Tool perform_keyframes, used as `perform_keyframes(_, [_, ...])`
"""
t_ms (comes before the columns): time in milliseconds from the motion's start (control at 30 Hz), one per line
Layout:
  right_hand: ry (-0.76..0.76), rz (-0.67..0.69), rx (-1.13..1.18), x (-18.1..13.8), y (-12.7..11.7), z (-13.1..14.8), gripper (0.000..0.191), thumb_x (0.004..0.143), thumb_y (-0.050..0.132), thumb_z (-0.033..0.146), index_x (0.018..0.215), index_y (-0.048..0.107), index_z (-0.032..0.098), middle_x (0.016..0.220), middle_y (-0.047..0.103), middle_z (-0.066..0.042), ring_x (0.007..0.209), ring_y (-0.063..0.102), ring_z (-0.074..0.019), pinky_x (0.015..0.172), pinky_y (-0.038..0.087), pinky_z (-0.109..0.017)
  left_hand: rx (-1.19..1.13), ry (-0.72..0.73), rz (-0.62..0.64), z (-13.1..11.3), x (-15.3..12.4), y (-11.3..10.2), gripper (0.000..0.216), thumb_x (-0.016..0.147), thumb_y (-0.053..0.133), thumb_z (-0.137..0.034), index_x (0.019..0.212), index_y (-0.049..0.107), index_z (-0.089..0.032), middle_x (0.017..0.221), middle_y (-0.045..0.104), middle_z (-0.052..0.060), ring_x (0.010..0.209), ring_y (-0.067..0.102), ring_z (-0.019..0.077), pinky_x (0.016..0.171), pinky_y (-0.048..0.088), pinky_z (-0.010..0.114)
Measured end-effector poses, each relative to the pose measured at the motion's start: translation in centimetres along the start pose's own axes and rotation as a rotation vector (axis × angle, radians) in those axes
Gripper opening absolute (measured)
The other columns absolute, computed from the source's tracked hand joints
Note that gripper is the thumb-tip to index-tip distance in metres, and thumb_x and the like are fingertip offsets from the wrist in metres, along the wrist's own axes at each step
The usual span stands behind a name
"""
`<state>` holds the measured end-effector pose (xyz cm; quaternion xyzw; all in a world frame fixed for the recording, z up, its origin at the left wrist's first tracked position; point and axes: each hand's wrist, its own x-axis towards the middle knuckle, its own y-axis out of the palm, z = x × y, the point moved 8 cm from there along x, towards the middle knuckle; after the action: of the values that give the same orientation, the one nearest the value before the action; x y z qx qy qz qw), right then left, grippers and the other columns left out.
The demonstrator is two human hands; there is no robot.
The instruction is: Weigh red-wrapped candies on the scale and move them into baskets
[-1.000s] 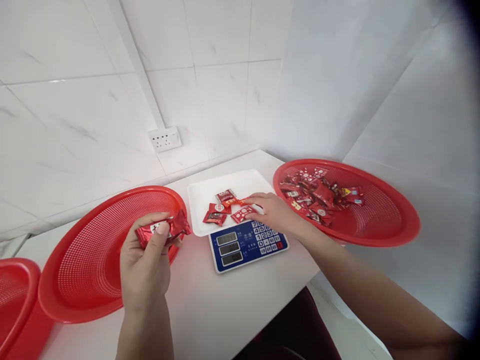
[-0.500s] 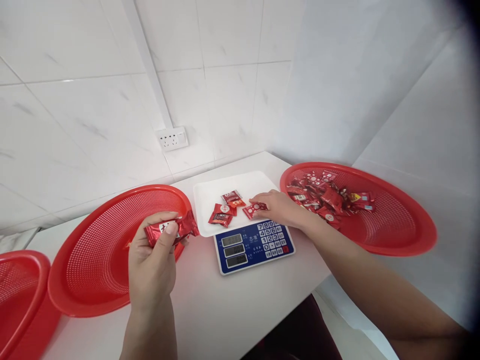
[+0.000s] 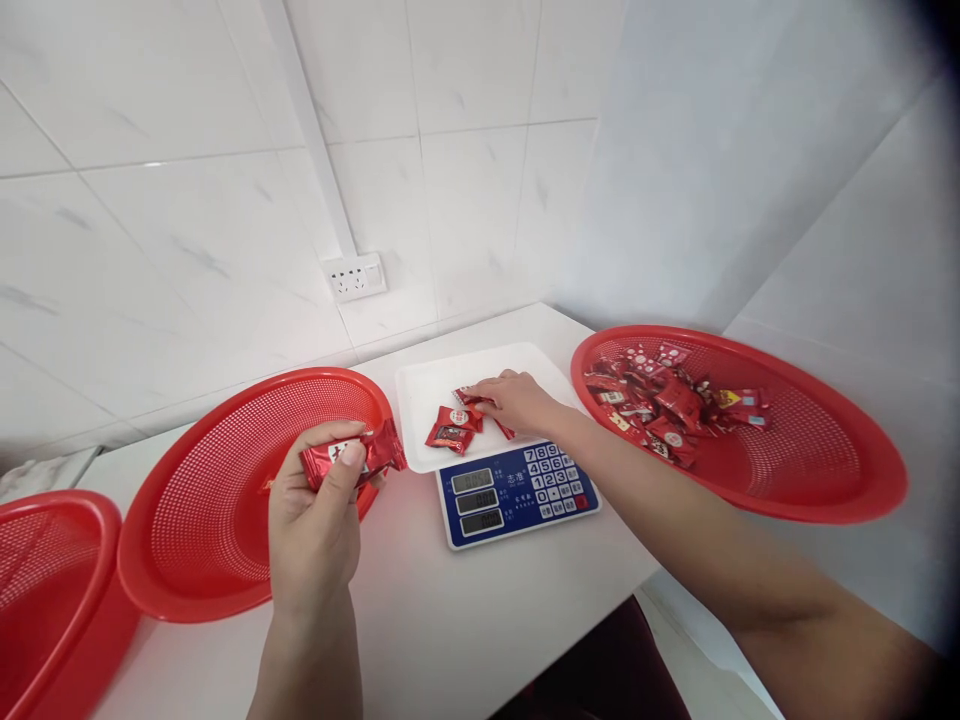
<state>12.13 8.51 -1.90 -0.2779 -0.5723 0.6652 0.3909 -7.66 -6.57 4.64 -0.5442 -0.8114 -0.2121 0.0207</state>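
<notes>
My left hand (image 3: 315, 525) is closed on a red wrapped candy packet (image 3: 352, 458), held up over the near rim of the empty red mesh basket (image 3: 225, 520) on the left. My right hand (image 3: 514, 400) reaches over the white tray of the blue-faced scale (image 3: 517, 488), its fingers curled on small red candy packets (image 3: 480, 402) lying there. Two more red packets (image 3: 452, 428) lie on the tray just left of that hand. To the right, a red mesh basket (image 3: 810, 470) holds several wrapped candies (image 3: 667, 405).
Another red basket (image 3: 45, 590) pokes in at the bottom left. The white counter sits in a corner of white tiled walls, with a wall socket (image 3: 354, 277) behind the scale. The counter's front edge runs close below the scale.
My right hand slid left and back across the scale tray, gathering packets under its fingers. My left hand kept its packet, hardly moving. The view shifted a little.
</notes>
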Motion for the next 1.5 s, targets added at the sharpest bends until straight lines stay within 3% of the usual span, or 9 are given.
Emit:
perform_keyframes(200, [-0.007,-0.061,0.002,-1.1,-0.9,1.5,0.037,0.090,0.042,0.037,0.122,0.059,0.031,0.126,0.060,-0.001,0.105,0.052,-0.0281,0.085,0.038,-0.042,-0.001,0.008,0.012,0.1,0.1,0.0,0.019,0.068,0.075,-0.033,0.080,0.067,-0.020,0.072,0.062,0.000,0.059,0.058,0.0106,0.049,0.051,0.020])
perform_keyframes(400, [-0.219,-0.115,0.041,-2.0,-0.3,5.6,0.030,0.088,0.049,0.042,0.106,0.067,0.027,0.115,0.066,-0.002,0.103,0.052,-0.0249,0.086,0.037,-0.040,0.024,-0.011,0.016,0.2,0.1,0.1,0.020,0.068,0.075,-0.034,0.081,0.067,-0.021,0.072,0.063,-0.001,0.060,0.060,0.0105,0.050,0.052,0.020])
perform_keyframes(633, [-0.108,-0.163,0.208,-4.0,-1.8,3.9,0.029,0.087,0.052,0.035,0.111,0.065,0.025,0.118,0.064,-0.005,0.108,0.050,-0.0269,0.090,0.037,-0.046,0.088,0.009,0.080,0.4,-0.1,0.3,0.018,0.072,0.072,-0.034,0.084,0.066,-0.022,0.077,0.063,-0.001,0.063,0.060,0.0107,0.053,0.052,0.020])
perform_keyframes(767, [-0.056,-0.136,0.802,-8.3,-2.8,4.1,0.051,0.082,0.056,0.049,0.128,0.052,0.027,0.118,0.061,-0.006,0.109,0.052,-0.0227,0.093,0.040,-0.042,0.242,-0.016,0.302,1.2,-1.1,2.4,0.020,0.072,0.072,-0.026,0.090,0.062,-0.022,0.078,0.063,-0.003,0.066,0.059,0.0095,0.060,0.051,0.020])
perform_keyframes(900, [-0.064,0.097,1.444,-12.8,-0.3,6.4,0.086,0.065,0.067,0.061,0.138,0.036,0.029,0.125,0.052,-0.010,0.109,0.055,-0.0234,0.091,0.043,-0.041,0.394,-0.168,0.673,3.4,-4.3,6.4,0.020,0.074,0.070,-0.024,0.089,0.057,-0.023,0.081,0.063,-0.003,0.071,0.058,0.0109,0.063,0.049,0.021])
perform_keyframes(1000, [-0.063,0.197,1.637,-15.2,1.4,7.8,0.103,0.057,0.074,0.060,0.143,0.026,0.028,0.134,0.045,-0.012,0.119,0.049,-0.0259,0.099,0.036,-0.043,0.533,-0.108,0.889,4.3,-7.3,9.3,0.008,0.081,0.062,-0.023,0.089,0.060,-0.022,0.086,0.064,-0.001,0.077,0.059,0.0123,0.068,0.048,0.023])
perform_keyframes(1167, [0.061,0.169,1.496,-17.9,2.4,7.3,0.100,0.061,0.074,0.055,0.144,0.026,0.023,0.139,0.042,-0.012,0.129,0.038,-0.0268,0.108,0.026,-0.043,0.656,0.272,1.015,4.4,-11.3,12.8,0.015,0.087,0.052,-0.020,0.081,0.066,-0.018,0.088,0.063,0.005,0.081,0.057,0.0155,0.066,0.047,0.025])
perform_keyframes(1333, [0.205,0.133,1.376,-20.6,2.8,4.9,0.082,0.071,0.067,0.051,0.141,0.034,0.026,0.132,0.050,-0.010,0.109,0.055,-0.0256,0.093,0.045,-0.042,0.723,0.497,0.902,4.1,-12.5,13.5,0.021,0.090,0.048,-0.031,0.093,0.066,-0.020,0.086,0.065,0.006,0.076,0.058,0.0164,0.062,0.050,0.027])
perform_keyframes(1500, [0.433,-0.333,0.984,-22.1,-0.6,-2.9,0.049,0.081,0.055,0.048,0.123,0.052,0.024,0.098,0.065,-0.007,0.083,0.062,-0.0191,0.077,0.052,-0.036,0.832,0.552,0.776,3.8,-9.0,12.2,0.025,0.092,0.045,-0.028,0.112,0.057,-0.021,0.106,0.063,0.009,0.098,0.058,0.0196,0.084,0.051,0.035])
